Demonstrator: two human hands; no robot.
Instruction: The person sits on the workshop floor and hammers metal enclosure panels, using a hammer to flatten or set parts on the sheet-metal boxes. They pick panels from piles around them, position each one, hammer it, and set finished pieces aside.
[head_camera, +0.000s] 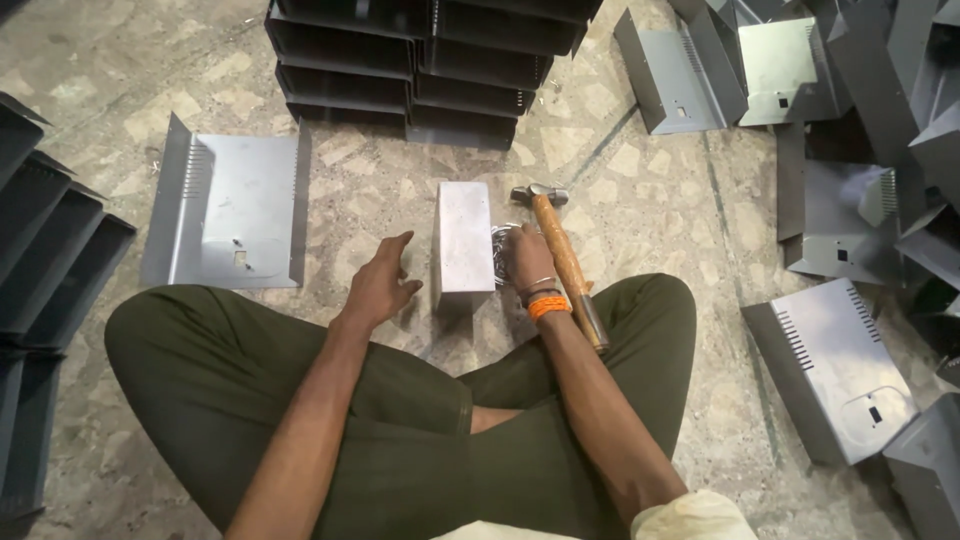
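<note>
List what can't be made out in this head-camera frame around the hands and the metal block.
- Right hand: its fingertips are hidden behind the hand; the small shiny metal bits it touches are too small to identify.
- Hammer: the handle's lower end is partly covered by the right forearm.
- Metal block: only its top face shows.
- Left hand: the palm faces away; contact with the floor is unclear.

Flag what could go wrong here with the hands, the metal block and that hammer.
1. The right hand reaches beside the metal block into small shiny parts; fingers could get pinched or cut.
2. The hammer lies loose by the right wrist, handle toward the knee; a bump might roll it.
3. Bent sheet-metal panels lie near the left hand; their edges may be sharp.
</note>
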